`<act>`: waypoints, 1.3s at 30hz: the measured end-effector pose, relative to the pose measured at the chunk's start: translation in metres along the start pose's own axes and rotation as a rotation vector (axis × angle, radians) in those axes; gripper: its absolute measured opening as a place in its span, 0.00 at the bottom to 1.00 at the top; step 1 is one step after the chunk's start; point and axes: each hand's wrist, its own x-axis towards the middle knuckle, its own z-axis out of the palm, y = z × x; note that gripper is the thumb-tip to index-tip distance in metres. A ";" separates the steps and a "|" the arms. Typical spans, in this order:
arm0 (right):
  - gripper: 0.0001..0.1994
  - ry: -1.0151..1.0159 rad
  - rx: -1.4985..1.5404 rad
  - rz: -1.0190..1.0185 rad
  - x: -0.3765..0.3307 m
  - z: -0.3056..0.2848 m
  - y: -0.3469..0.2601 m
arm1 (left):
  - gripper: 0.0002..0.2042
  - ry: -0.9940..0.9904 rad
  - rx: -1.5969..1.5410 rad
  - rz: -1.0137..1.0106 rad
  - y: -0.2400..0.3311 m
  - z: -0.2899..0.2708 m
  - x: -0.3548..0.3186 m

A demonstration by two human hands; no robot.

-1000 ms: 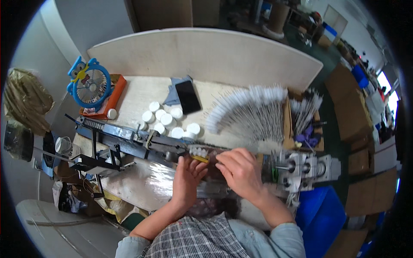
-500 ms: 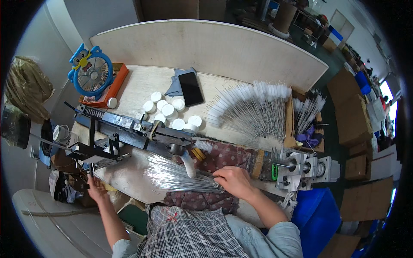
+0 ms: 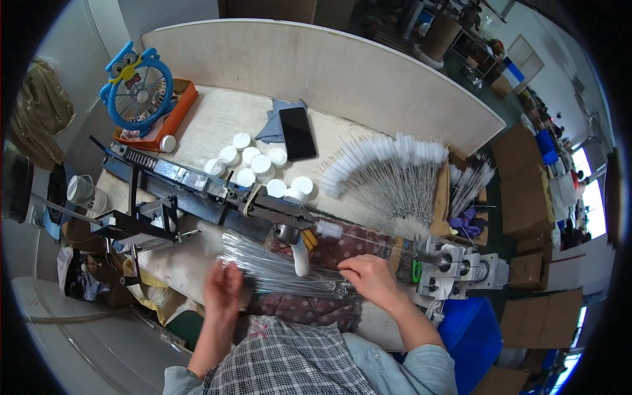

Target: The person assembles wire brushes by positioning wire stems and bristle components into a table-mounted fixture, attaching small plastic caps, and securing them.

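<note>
A bundle of thin silvery wires (image 3: 263,263) lies on the bench in front of me. At its left end my left hand (image 3: 224,288) is raised, somewhat blurred, its fingers loosely curled and apart with nothing visible in them. By the bundle's right end my right hand (image 3: 370,276) is closed in a pinch; what the fingertips hold, if anything, is too small to make out. Just beyond, a small white-bristled brush (image 3: 328,229) on a wire stem lies between a metal clamp bar (image 3: 270,209) and a spindle unit (image 3: 454,265). A white-wrapped handle (image 3: 301,258) hangs over the wires.
Many finished wire brushes (image 3: 401,171) fan out at the back right, beside a cardboard box (image 3: 440,204). Round white caps (image 3: 262,164) and a phone (image 3: 297,133) lie further back. A black lever frame (image 3: 135,224), blue fan (image 3: 140,99) and orange tray (image 3: 178,118) stand left.
My left hand has left the lever's handle at the left and moved right, to the wire bundle. My right hand stays pinched near the bundle's right end. The view has shifted slightly.
</note>
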 end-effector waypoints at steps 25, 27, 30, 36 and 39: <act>0.10 0.049 -0.591 0.035 -0.034 -0.046 -0.042 | 0.14 -0.840 0.570 -0.635 0.015 0.153 -0.087; 0.11 0.079 -0.701 0.082 -0.042 -0.068 -0.041 | 0.14 -1.092 0.717 -0.560 0.017 0.163 -0.090; 0.13 0.347 -0.718 0.081 -0.055 -0.118 -0.021 | 0.13 -1.257 0.866 -0.478 0.007 0.178 -0.092; 0.12 0.450 -0.276 0.083 -0.034 -0.118 0.022 | 0.12 -1.258 1.486 1.130 -0.119 0.240 -0.056; 0.10 0.455 -0.232 0.019 -0.028 -0.103 0.039 | 0.08 -1.337 1.541 1.331 -0.156 0.244 -0.028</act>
